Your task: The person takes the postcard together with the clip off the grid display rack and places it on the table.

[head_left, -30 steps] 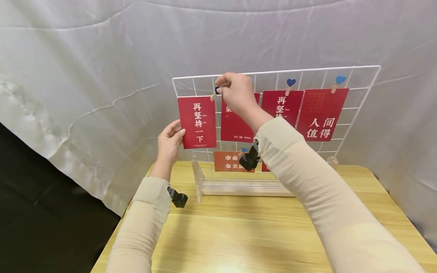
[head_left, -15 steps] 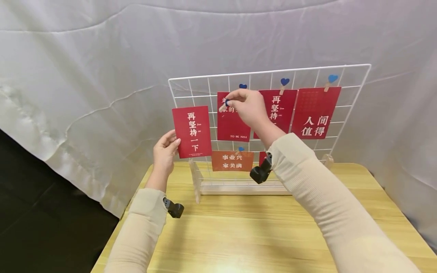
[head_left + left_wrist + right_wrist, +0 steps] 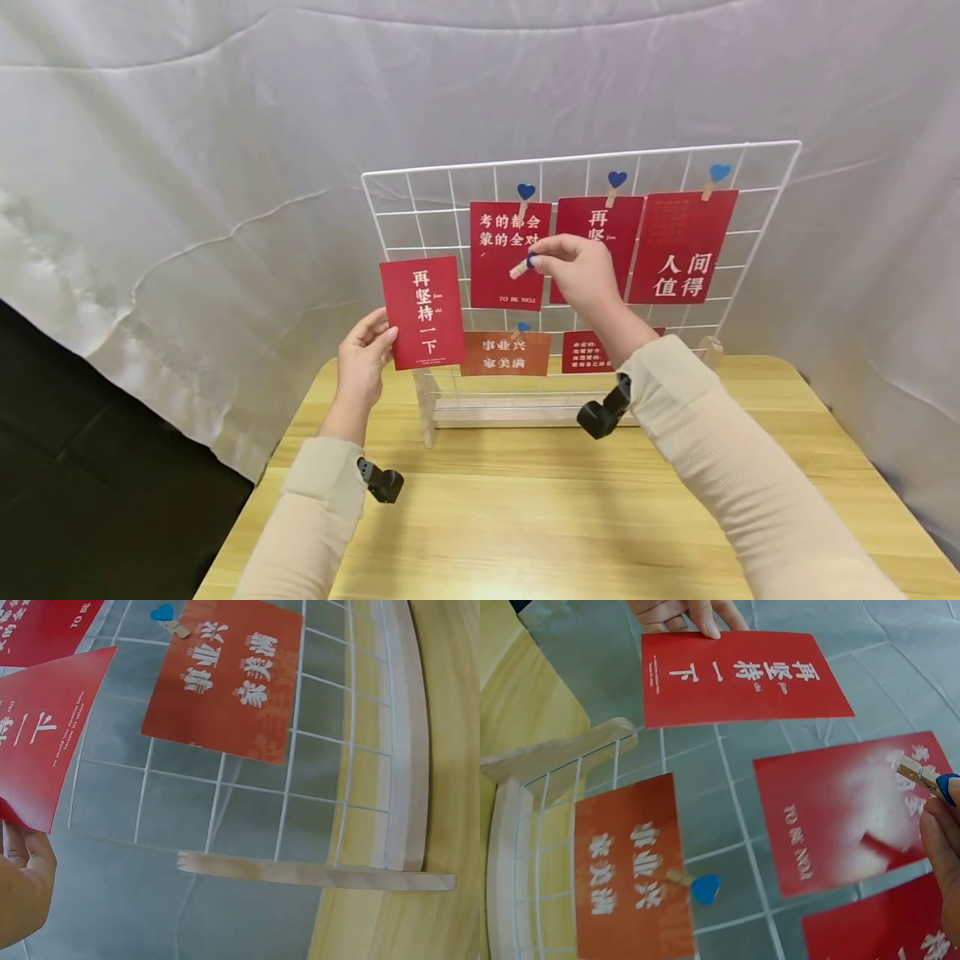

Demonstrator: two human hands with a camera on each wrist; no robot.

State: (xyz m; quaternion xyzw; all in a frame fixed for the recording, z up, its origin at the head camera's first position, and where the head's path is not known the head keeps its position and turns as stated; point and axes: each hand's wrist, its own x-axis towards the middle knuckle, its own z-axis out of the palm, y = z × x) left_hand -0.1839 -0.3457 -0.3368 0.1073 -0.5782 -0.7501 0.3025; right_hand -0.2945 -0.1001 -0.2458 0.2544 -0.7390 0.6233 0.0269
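My left hand [image 3: 363, 358] pinches a red card [image 3: 424, 333] with white characters by its left edge, thumb in front. That card is held upright in front of the lower left of a white wire grid [image 3: 397, 212]. My right hand [image 3: 581, 271] pinches a small wooden clothespin [image 3: 922, 777] by its dark blue heart, its wooden tip pointing left. Behind the clothespin in the head view hangs a red card [image 3: 495, 275] reading TO BE NO.1, clipped under a dark blue heart clothespin [image 3: 526, 193].
Two more red cards, one in the middle [image 3: 581, 218] and one at the right [image 3: 678, 250], hang along the grid's top. Lower down are an orange card [image 3: 504, 354] and a partly hidden red card [image 3: 585, 352]. A wooden base [image 3: 517, 414] holds the grid on the table [image 3: 480, 508].
The clothespin has come away from the held card's top corner. My right hand has moved down and right with it, and my left hand has lowered the card.
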